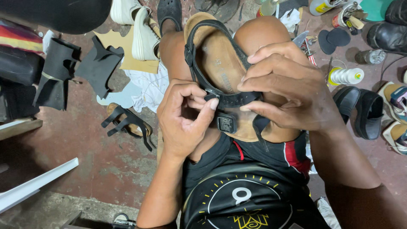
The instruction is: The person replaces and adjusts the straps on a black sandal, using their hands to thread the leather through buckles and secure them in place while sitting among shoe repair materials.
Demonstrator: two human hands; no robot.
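Red floor, black sandal, thread spool

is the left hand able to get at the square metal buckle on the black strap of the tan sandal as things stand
Probably yes. The left hand already pinches the black strap of the tan sandal just above the square metal buckle, which lies uncovered beside its thumb. The right hand grips the strap higher up, clear of it.

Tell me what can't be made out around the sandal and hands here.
Head view:
- Sandal: heel end hidden under right hand.
- Strap: end covered by left hand fingertips.
- Buckle: too small to tell whether fastened.
- Second sandal on floor: its sole faces down, unseen.
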